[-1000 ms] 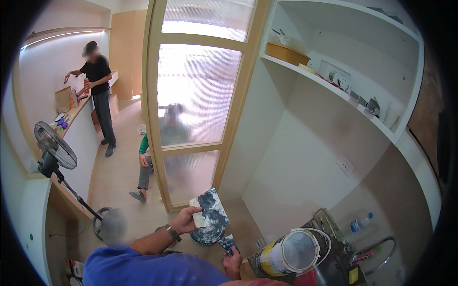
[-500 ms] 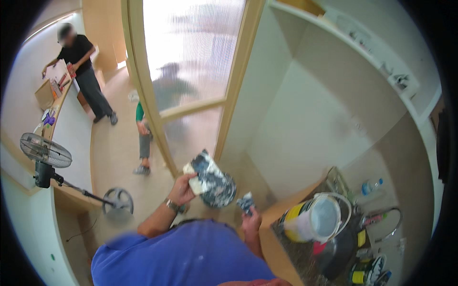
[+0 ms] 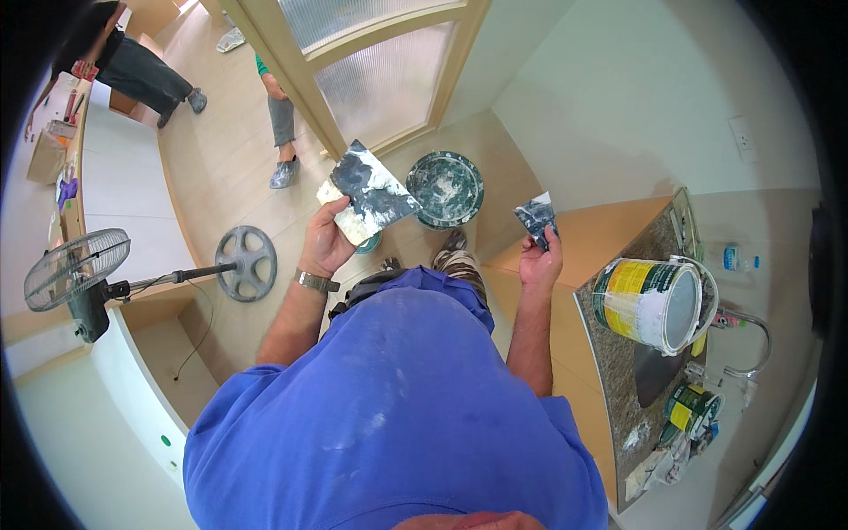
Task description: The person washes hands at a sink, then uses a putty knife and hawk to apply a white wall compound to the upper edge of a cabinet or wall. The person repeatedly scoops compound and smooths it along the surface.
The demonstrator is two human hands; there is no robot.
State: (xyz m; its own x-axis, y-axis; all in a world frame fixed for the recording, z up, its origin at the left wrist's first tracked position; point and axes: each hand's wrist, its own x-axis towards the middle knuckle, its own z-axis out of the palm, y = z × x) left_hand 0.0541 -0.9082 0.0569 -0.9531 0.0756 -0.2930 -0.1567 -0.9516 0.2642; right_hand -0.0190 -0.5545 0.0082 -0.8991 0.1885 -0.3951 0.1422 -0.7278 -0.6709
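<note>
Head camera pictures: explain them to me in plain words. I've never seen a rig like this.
There is no machine arm here, only a person's two bare hands. Every picture comes from the left one of two wide fisheye cameras on that person's head, looking down, so straight edges bend and the blue shirt below is the wearer's own.

The left hand holds a flat board smeared with white and dark paste. The right hand holds a smaller smeared blade, probably a scraper. A round tub sits on the floor.

On the speckled counter at right are a large bucket and a smaller can.
</note>
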